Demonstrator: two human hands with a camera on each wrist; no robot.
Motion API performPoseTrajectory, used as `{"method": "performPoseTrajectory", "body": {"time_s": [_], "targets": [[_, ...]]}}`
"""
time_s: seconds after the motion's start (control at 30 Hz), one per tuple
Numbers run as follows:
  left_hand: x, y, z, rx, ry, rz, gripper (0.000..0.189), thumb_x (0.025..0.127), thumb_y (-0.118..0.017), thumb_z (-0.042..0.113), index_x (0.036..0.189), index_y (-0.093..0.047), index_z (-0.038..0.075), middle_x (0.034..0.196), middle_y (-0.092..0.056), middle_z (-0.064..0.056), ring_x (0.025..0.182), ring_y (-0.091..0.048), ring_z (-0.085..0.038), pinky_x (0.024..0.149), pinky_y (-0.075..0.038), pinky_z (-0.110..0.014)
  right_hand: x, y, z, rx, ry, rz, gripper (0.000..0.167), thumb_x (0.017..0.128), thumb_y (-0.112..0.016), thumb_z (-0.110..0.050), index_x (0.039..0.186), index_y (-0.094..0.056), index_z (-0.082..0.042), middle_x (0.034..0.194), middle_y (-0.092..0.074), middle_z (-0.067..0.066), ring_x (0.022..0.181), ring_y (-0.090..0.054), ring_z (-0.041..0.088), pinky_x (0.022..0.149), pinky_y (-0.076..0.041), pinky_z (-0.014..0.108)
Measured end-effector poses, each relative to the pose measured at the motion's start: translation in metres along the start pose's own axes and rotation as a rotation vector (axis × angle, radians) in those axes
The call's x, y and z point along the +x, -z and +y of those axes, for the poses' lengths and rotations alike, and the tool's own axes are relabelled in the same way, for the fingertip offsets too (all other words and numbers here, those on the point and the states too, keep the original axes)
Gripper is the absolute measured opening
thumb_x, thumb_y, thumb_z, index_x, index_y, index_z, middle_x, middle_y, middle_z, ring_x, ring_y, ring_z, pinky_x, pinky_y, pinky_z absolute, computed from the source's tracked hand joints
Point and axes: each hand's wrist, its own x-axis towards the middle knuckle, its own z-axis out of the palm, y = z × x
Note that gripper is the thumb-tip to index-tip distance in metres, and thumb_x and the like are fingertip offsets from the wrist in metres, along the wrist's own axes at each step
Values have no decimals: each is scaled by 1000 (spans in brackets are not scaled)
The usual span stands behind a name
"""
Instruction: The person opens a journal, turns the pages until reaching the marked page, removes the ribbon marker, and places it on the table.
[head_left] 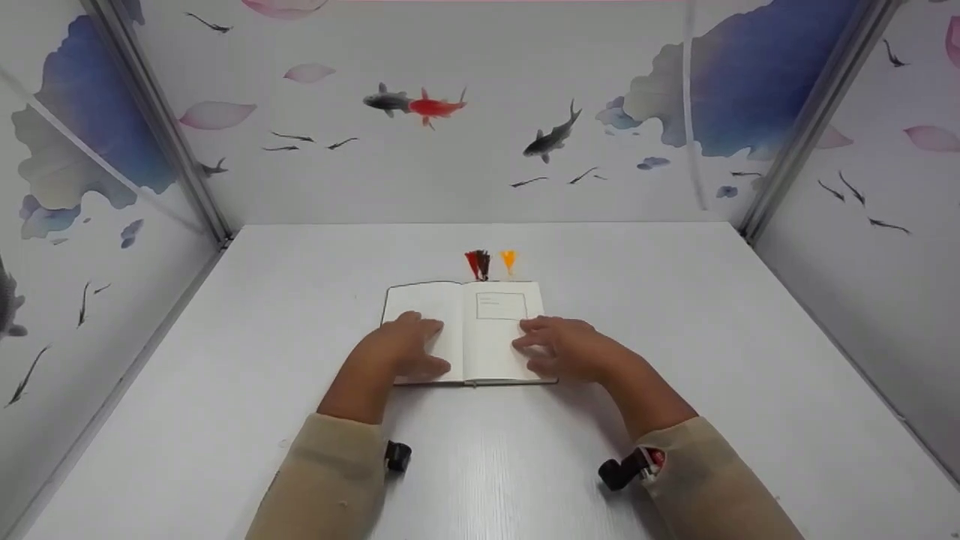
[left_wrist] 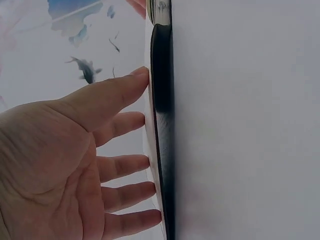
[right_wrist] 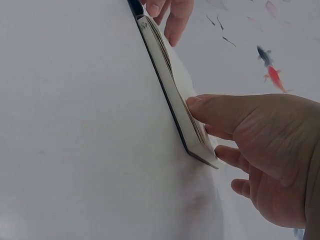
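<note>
An open notebook (head_left: 491, 352) with dark covers and cream pages lies on the white table. On the upper right page is a printed rectangle (head_left: 501, 306). My left hand (head_left: 405, 345) rests its thumb and spread fingertips on the left page, as the left wrist view shows too. My right hand (head_left: 566, 346) lies over the right page's outer edge, with the thumb (right_wrist: 205, 107) touching the page. Its other fingers are spread near the book's right edge. Red and dark brown tassels (head_left: 478, 265) and an orange tassel (head_left: 508, 261) lie just beyond the notebook's top edge.
The white table (head_left: 300, 300) is walled in on the left, right and back by panels printed with fish, petals and blue leaves. Metal posts (head_left: 817, 120) stand at the back corners. Small black wrist cameras (head_left: 622, 472) stick out by both beige sleeves.
</note>
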Motion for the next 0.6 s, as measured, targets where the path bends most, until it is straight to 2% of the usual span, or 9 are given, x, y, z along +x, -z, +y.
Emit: {"method": "performPoseTrajectory", "body": {"time_s": [0.2, 0.33, 0.47, 0.6], "targets": [[2, 4, 3, 39, 13, -40, 83, 91, -83, 45, 164, -47, 26, 170, -42, -10, 156, -44, -37, 128, -37, -57, -3, 2, -3, -31, 6, 7, 43, 104, -71, -32, 147, -67, -33, 169, -48, -7, 161, -38, 29, 131, -33, 55], [2, 4, 5, 80, 22, -38, 82, 90, -83, 48, 162, -50, 28, 166, -47, -10, 153, -45, -39, 125, -41, -60, -4, 3, -3, -36, 30, 21, 41, 103, -72, -29, 144, -70, -28, 163, -55, -4, 157, -45, 29, 129, -38, 54], [1, 3, 5, 95, 35, -23, 81, 89, -82, 51, 161, -50, 31, 166, -47, -10, 153, -44, -40, 123, -41, -63, -4, 4, -3, -49, 63, 41, 37, 101, -74, -27, 139, -75, -23, 155, -62, -2, 151, -52, 28, 126, -42, 52], [0, 0, 6, 90, 38, -30, 81, 91, -80, 51, 163, -48, 31, 169, -43, -9, 155, -41, -39, 125, -38, -64, -5, 3, -3, -39, 42, 41, 41, 96, -81, -31, 136, -76, -24, 153, -63, -4, 150, -53, 27, 125, -42, 52]]}}
